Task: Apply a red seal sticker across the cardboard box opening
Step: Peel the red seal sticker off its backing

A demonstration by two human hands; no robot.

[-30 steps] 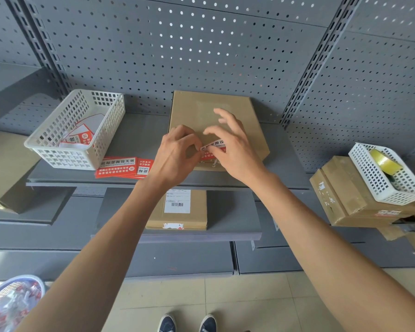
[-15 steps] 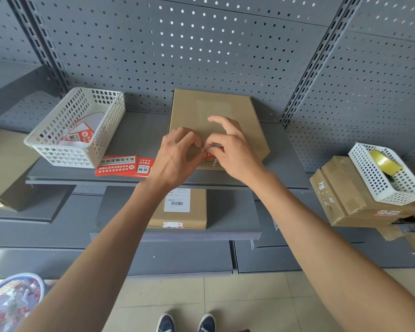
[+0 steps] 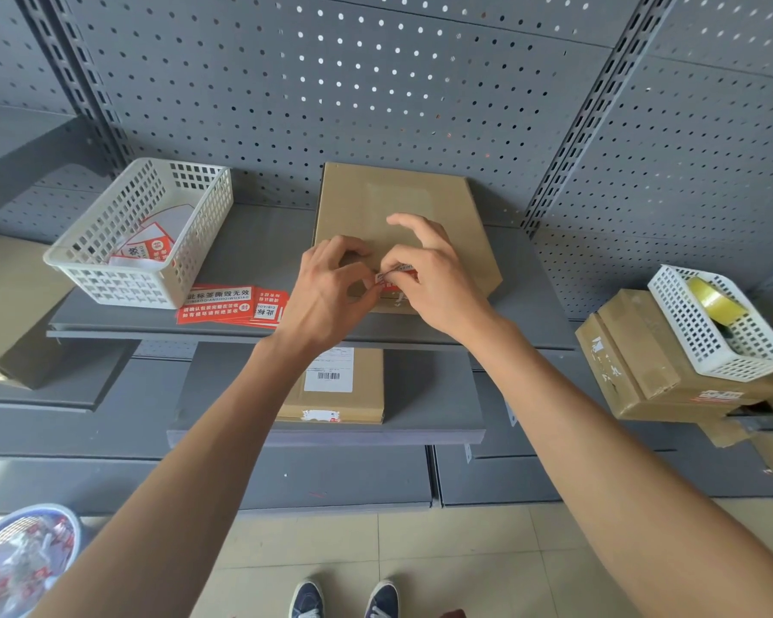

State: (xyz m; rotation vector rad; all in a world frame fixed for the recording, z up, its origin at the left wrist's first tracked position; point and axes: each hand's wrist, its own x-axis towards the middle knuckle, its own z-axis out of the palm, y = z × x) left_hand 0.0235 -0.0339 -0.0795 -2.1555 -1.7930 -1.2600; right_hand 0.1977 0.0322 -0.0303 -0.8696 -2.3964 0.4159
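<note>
In the middle of the frame a flat brown cardboard box (image 3: 393, 225) lies on a dark grey metal shelf (image 3: 260, 256), its far edge against the perforated grey back panel (image 3: 376, 95). Both bare hands meet over the box's near edge: the left hand (image 3: 326, 296) and the right hand (image 3: 434, 283) pinch between thumbs and forefingers a small red seal sticker with white lettering (image 3: 396, 278), which sits just above the box's near edge; whether it touches the cardboard cannot be told. The right hand's other fingers are spread and raised above the lid. Left of the hands, a stack of red sticker sheets (image 3: 228, 305) lies on the shelf beside a white plastic lattice basket (image 3: 144, 234). Lower centre, a smaller labelled cardboard parcel (image 3: 344, 385) rests on the shelf below. At the right of the frame, a second white basket (image 3: 715, 323) holding a yellowish tape roll (image 3: 712, 298) sits on brown cartons (image 3: 643, 363).
</note>
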